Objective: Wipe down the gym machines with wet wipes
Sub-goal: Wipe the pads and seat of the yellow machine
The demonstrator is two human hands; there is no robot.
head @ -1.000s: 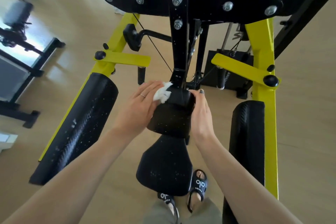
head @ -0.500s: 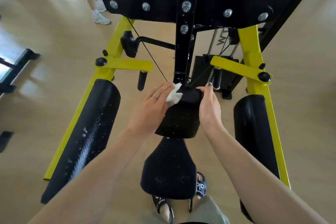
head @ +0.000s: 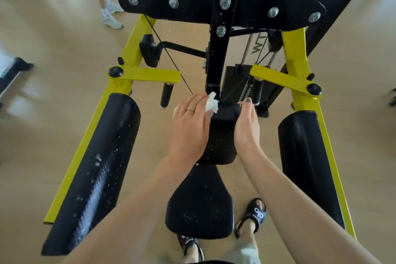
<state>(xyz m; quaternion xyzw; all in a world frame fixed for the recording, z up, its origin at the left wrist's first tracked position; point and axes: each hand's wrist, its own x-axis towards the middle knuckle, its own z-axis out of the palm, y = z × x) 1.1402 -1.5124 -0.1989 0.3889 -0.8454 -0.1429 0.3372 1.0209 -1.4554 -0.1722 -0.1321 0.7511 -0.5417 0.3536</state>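
A black and yellow gym machine [head: 137, 49] fills the view. In its middle a small black chest pad [head: 222, 133] sits on a black post [head: 218, 53], above a black seat [head: 199, 206]. My left hand [head: 190, 128] presses a crumpled white wet wipe [head: 211, 104] against the pad's upper left side; most of the wipe is hidden under the fingers. My right hand [head: 246, 126] lies along the pad's right side, its fingers wrapped over the top corner.
Two long black arm pads, left [head: 94, 173] and right [head: 304, 163], flank the seat on yellow frame rails. A weight stack [head: 240, 83] stands behind the post. Another person's legs and sneakers [head: 110, 15] are at upper left. My sandalled feet [head: 255, 216] stand below on the wooden floor.
Both hands keep their places on the chest pad. My view has shifted, bringing the other person's legs into sight at upper left.
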